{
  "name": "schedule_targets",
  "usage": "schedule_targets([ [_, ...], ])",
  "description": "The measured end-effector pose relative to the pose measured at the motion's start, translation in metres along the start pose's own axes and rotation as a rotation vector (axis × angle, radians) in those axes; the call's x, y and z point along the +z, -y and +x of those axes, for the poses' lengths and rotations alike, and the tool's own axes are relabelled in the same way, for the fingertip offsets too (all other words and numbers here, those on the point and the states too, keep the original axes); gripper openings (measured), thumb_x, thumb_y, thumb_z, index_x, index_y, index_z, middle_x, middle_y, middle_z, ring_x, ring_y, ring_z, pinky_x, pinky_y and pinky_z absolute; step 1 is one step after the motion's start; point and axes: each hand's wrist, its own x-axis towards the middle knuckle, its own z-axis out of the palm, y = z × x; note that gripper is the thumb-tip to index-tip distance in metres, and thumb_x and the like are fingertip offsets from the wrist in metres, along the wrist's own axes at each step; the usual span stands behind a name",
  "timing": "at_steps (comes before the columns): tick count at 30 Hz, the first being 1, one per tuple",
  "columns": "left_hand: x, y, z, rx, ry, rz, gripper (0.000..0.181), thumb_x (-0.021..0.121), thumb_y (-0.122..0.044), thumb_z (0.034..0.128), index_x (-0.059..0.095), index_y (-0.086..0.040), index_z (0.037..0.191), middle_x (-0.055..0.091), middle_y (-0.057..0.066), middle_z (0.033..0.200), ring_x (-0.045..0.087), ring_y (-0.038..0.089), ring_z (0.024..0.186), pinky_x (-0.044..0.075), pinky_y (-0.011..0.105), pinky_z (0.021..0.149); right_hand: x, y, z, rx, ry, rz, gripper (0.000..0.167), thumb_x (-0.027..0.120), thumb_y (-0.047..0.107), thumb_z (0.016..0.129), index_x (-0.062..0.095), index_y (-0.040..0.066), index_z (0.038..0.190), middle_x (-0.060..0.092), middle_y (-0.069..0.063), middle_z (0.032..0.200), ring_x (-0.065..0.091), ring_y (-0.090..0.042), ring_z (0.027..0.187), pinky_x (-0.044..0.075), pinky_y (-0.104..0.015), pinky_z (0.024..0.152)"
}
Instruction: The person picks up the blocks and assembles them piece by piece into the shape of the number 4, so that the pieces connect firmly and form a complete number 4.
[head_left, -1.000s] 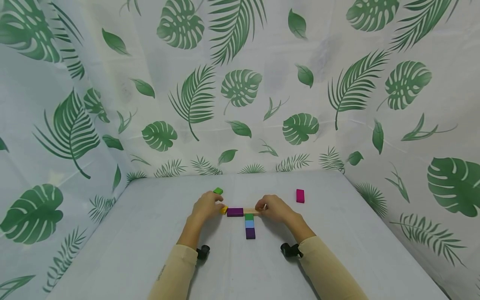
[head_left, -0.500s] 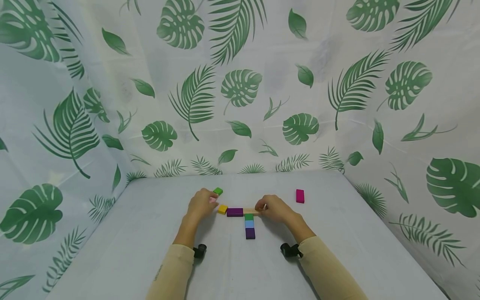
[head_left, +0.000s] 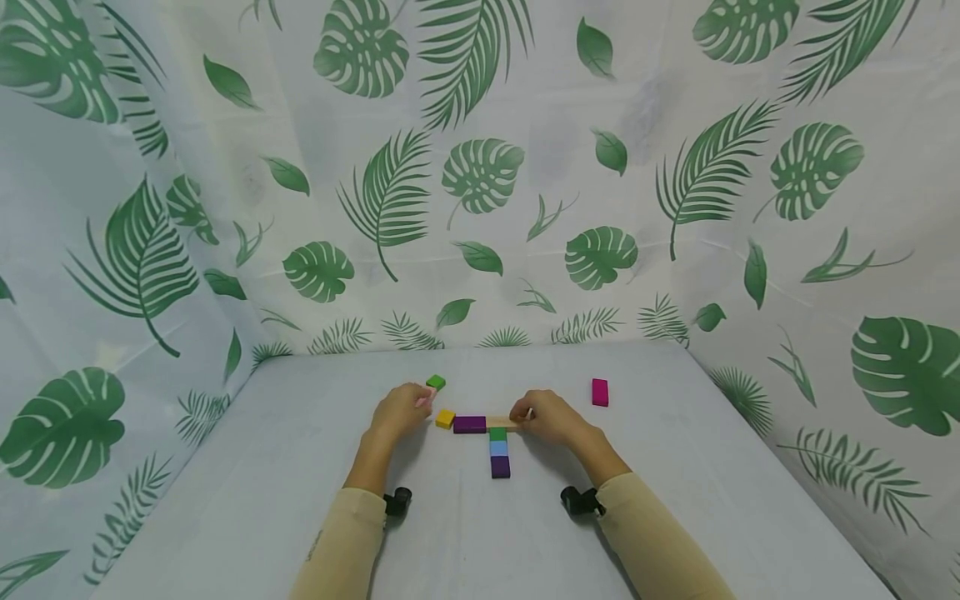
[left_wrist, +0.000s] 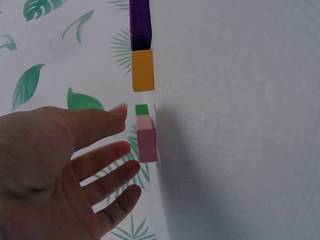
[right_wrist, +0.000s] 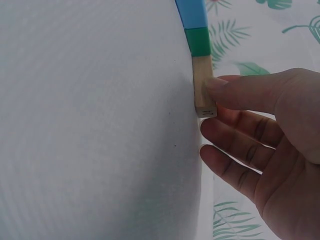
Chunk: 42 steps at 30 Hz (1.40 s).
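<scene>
In the head view, the pale-covered table (head_left: pixel 480 542) carries the blocks nearer its far edge than its near one, well in from both side edges. The left hand (head_left: pixel 401 412) is at a pink block (head_left: pixel 425 397) and partly covers it, with a bright green block (head_left: pixel 436 382) just beyond, nearest the far edge. A yellow block (head_left: pixel 445 419) lies between the hand and a purple block (head_left: pixel 470 425), whose right end meets a wooden block (head_left: pixel 497 422). From there green (head_left: pixel 498 433), light blue (head_left: pixel 499 448) and dark violet (head_left: pixel 500 467) blocks run toward the near edge. A magenta block (head_left: pixel 600 392) lies well apart, toward the far right corner. Dark marks on the left sleeve (head_left: pixel 341 525) are too small to read.

The left wrist view shows what the head view hides: thumb and fingers spread beside the pink block, not gripping it.

The right wrist view shows the right hand (right_wrist: pixel 265 125) pinching the wooden block by its outer end, thumb on its side. Dark characters mark that end face, not surely legible.
</scene>
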Motion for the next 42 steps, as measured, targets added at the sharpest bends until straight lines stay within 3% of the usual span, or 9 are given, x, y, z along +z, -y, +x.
schedule_targets([
  [5, -0.0005, 0.0000, -0.0014, 0.009, 0.029, 0.042, 0.036, 0.070, -0.020, 0.0996, 0.070, -0.006, 0.133, 0.069, 0.017, 0.134, 0.065, 0.036, 0.122, 0.048, 0.055, 0.108, 0.0006, 0.0006, -0.0002, 0.019, -0.004, 0.003, 0.017, 0.079, 0.003, 0.089, 0.081, 0.010, 0.104, 0.075, 0.001, 0.099, 0.065, -0.016, 0.095, 0.057, -0.042, 0.089],
  [8, -0.0003, 0.0000, -0.0024, 0.024, 0.053, 0.071, 0.026, 0.067, -0.019, 0.1014, 0.074, -0.008, 0.124, 0.073, 0.012, 0.114, 0.066, 0.031, 0.104, 0.053, 0.048, 0.094, 0.0008, 0.0013, -0.0005, 0.028, -0.005, 0.003, 0.017, 0.079, 0.003, 0.089, 0.081, 0.011, 0.104, 0.075, 0.002, 0.099, 0.065, -0.016, 0.094, 0.057, -0.041, 0.089],
  [11, 0.0004, 0.0005, -0.0025, 0.033, 0.088, 0.089, 0.012, 0.065, -0.019, 0.1027, 0.072, -0.010, 0.107, 0.064, 0.006, 0.090, 0.056, 0.024, 0.084, 0.045, 0.039, 0.076, 0.0005, 0.0023, -0.0009, 0.036, -0.003, 0.008, 0.017, 0.080, 0.004, 0.089, 0.081, 0.011, 0.104, 0.075, 0.002, 0.098, 0.064, -0.016, 0.094, 0.057, -0.041, 0.089],
  [15, 0.0003, 0.0004, -0.0029, 0.042, 0.099, 0.111, 0.010, 0.066, -0.019, 0.1022, 0.066, -0.013, 0.095, 0.055, 0.002, 0.080, 0.051, 0.019, 0.076, 0.037, 0.035, 0.068, 0.0005, 0.0024, -0.0009, 0.038, -0.003, 0.012, 0.017, 0.080, 0.004, 0.088, 0.081, 0.011, 0.104, 0.075, 0.002, 0.098, 0.064, -0.016, 0.093, 0.057, -0.041, 0.089],
  [21, -0.0013, -0.0017, -0.0041, 0.022, 0.064, 0.119, 0.013, 0.069, -0.021, 0.1010, 0.073, -0.010, 0.095, 0.057, 0.002, 0.077, 0.050, 0.019, 0.071, 0.037, 0.033, 0.065, 0.0010, 0.0020, -0.0008, 0.037, -0.005, 0.011, 0.018, 0.080, 0.003, 0.088, 0.081, 0.011, 0.104, 0.075, 0.002, 0.098, 0.064, -0.015, 0.093, 0.057, -0.041, 0.089],
  [30, -0.0007, -0.0008, -0.0035, 0.000, -0.050, 0.095, 0.009, 0.081, -0.014, 0.0895, 0.079, -0.008, 0.096, 0.071, 0.003, 0.088, 0.058, 0.020, 0.078, 0.052, 0.039, 0.075, 0.0003, 0.0023, -0.0011, 0.032, -0.003, 0.007, 0.018, 0.079, 0.002, 0.089, 0.081, 0.010, 0.104, 0.075, 0.001, 0.099, 0.065, -0.016, 0.096, 0.057, -0.041, 0.090],
  [42, 0.0007, 0.0001, -0.0024, -0.027, -0.034, 0.082, 0.008, 0.076, -0.007, 0.0909, 0.076, -0.006, 0.099, 0.066, 0.005, 0.087, 0.058, 0.023, 0.080, 0.047, 0.036, 0.072, -0.0003, 0.0008, -0.0010, 0.016, 0.001, 0.006, 0.017, 0.078, 0.002, 0.089, 0.081, 0.009, 0.105, 0.075, 0.000, 0.099, 0.065, -0.017, 0.095, 0.057, -0.041, 0.089],
])
